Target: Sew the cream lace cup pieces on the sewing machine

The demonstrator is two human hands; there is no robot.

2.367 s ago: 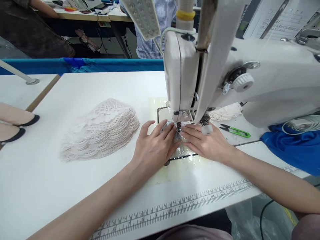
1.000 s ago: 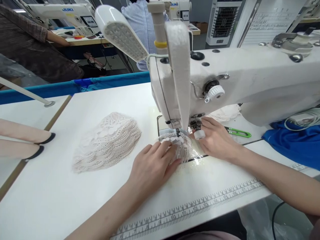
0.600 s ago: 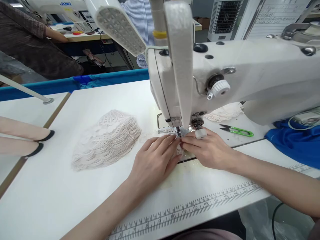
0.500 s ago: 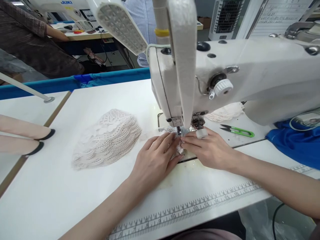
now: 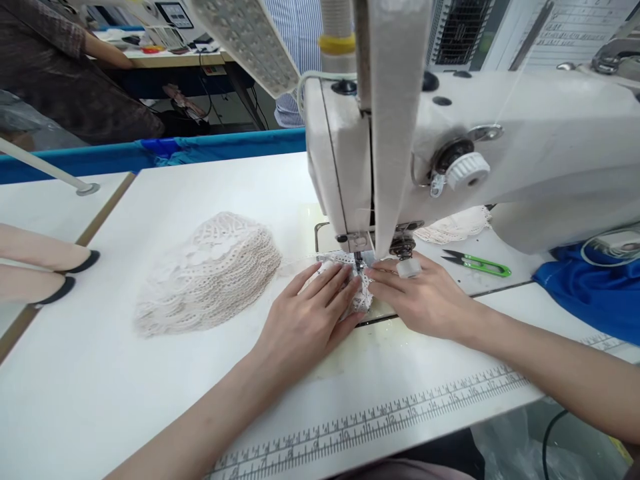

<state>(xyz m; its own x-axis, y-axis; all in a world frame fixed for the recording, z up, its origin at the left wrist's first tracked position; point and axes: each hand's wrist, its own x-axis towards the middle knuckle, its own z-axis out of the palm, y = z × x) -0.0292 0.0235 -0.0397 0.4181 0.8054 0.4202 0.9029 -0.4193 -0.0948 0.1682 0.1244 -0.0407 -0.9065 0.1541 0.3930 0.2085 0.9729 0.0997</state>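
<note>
A small piece of white lace (image 5: 363, 297) lies under the presser foot (image 5: 359, 262) of a white sewing machine (image 5: 340, 153). My left hand (image 5: 305, 310) rests flat on the lace's left side, fingers stretched towards the needle. On the other side my right hand (image 5: 425, 293) has its fingers pressed together on the lace's edge, close to the presser foot; its fingertips are partly hidden. A stack of cream lace pieces (image 5: 210, 280) sits on the table left of my left hand. Behind my right hand lie green-handled thread snips (image 5: 477, 264).
More lace (image 5: 455, 225) lies beneath the machine arm, and blue cloth (image 5: 590, 287) is bunched at the right. A printed ruler (image 5: 370, 427) runs along the table's front edge. Two dark-tipped, skin-toned forms (image 5: 40, 267) are at the left. A person (image 5: 60, 73) stands beyond the blue-edged table.
The camera view has shifted slightly. More of the lace shows between my hands, and my left fingers lie a little further from the needle. Both hands stay on the lace.
</note>
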